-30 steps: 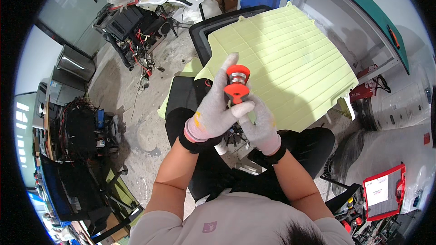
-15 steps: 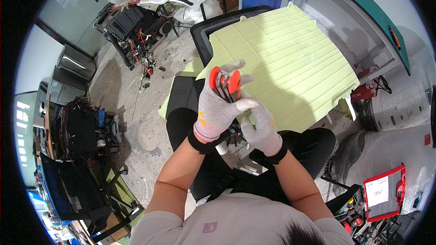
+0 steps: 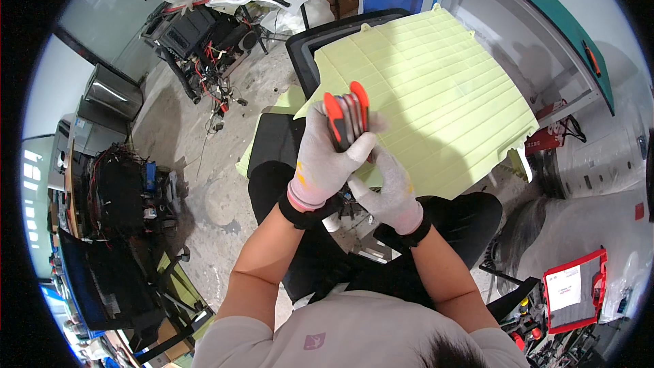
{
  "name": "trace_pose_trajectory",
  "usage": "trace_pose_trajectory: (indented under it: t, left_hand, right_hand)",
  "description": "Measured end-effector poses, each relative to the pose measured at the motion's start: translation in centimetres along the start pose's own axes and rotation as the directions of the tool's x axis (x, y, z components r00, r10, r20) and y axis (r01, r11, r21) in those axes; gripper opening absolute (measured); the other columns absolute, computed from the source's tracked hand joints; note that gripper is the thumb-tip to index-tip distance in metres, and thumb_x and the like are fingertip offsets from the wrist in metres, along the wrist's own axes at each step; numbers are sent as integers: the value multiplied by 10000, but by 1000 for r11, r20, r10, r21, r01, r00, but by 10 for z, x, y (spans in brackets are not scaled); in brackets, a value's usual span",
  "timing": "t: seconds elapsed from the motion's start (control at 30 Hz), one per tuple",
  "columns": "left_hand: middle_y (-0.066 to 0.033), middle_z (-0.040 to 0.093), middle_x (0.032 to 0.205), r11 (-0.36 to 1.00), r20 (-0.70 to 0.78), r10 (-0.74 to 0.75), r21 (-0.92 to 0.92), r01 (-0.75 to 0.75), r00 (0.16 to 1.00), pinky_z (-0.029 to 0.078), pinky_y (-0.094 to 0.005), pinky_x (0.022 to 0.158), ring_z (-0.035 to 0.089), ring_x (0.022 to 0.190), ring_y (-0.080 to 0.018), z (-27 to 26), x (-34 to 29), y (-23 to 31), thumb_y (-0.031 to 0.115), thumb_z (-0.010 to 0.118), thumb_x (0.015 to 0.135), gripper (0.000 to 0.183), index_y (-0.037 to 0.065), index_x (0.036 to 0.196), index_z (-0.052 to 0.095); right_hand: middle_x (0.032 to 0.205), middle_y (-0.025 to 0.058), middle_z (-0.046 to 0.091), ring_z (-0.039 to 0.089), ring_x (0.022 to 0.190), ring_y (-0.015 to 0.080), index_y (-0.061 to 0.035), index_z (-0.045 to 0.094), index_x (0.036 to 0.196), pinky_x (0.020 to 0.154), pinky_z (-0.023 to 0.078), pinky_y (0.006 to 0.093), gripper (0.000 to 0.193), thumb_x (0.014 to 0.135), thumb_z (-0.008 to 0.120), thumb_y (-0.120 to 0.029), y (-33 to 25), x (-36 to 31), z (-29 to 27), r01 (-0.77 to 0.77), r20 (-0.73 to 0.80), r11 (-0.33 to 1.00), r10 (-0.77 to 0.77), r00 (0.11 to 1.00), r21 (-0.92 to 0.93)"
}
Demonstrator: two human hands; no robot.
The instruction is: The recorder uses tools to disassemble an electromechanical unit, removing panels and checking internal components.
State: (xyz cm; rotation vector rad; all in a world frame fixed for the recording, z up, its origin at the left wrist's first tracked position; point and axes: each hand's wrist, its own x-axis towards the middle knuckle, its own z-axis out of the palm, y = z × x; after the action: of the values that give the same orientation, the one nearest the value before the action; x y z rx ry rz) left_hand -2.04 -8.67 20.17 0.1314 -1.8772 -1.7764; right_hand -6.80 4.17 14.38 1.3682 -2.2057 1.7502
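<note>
On my feed, taking its centre as the middle of the dial, the gloved left hand (image 3: 319,169) grasps a folding tool (image 3: 351,120) just off centre towards twelve o'clock, its red-and-dark handle sides pointing upward with metal pieces between them. The gloved right hand (image 3: 393,195) sits near four o'clock, fingers partly bent, close to the left thumb; I cannot tell whether it touches the tool or holds anything. Around two o'clock I see a pale yellow ribbed panel (image 3: 439,88) overlapping a black frame (image 3: 300,54). A dark machine (image 3: 194,35) with red wires stands at half past ten, and a red-framed case (image 3: 575,293) shows farther out at four.
</note>
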Motion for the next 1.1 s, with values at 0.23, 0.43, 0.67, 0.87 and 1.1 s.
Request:
trace_pose_trajectory:
  t: [0.23, 0.43, 0.67, 0.87, 1.1]
  left_hand:
    - [-99, 514, 1080, 989, -82, -104, -116, 94, 991, 498, -305, 814, 562, 945, -161, -2, -7, -26, 85, 822, 682, 819, 15, 1278, 264]
    - [-130, 381, 1264, 994, -13, 85, -74, -85, 996, 387, -386, 995, 461, 1115, -204, -6, -19, -33, 315, 890, 620, 1250, 13, 1462, 17]
    - [-31, 484, 934, 1000, 30, 28, 6, -28, 999, 471, -405, 931, 568, 915, -166, -16, -2, -12, 17, 702, 696, 842, -23, 1406, 250]
    - [-14, 447, 840, 992, -78, -8, 127, 18, 997, 530, -379, 834, 562, 795, -139, -15, -3, -9, -51, 610, 708, 298, 21, 980, 512]
    - [-24, 476, 836, 996, -73, -1, 86, 8, 997, 539, -340, 774, 554, 759, -135, -11, -1, -7, -60, 604, 698, 229, 38, 867, 485]
  right_hand:
    - [1091, 189, 595, 582, 990, 353, -2, 482, 1281, 876, 459, 405, 586, 748, 700, -112, 1, 5, 2, -20, 65, 998, 16, 998, 65]
    - [1135, 185, 587, 566, 1036, 339, -14, 416, 1356, 910, 440, 416, 693, 735, 705, -125, -5, 8, 0, 1, 51, 993, -7, 999, 121]
    - [1113, 183, 595, 571, 1028, 340, -25, 482, 1307, 900, 454, 407, 589, 775, 697, -156, -1, 2, 3, 8, 53, 1000, -9, 999, 4]
    - [1206, 210, 539, 526, 1084, 375, -19, 550, 1160, 933, 429, 434, 448, 753, 705, -125, -2, 6, 4, -31, 29, 998, 32, 999, -51]
    - [1308, 233, 457, 460, 1131, 433, -25, 585, 909, 956, 392, 489, 194, 751, 682, -81, 11, 3, 9, 22, 29, 978, -16, 999, -209]
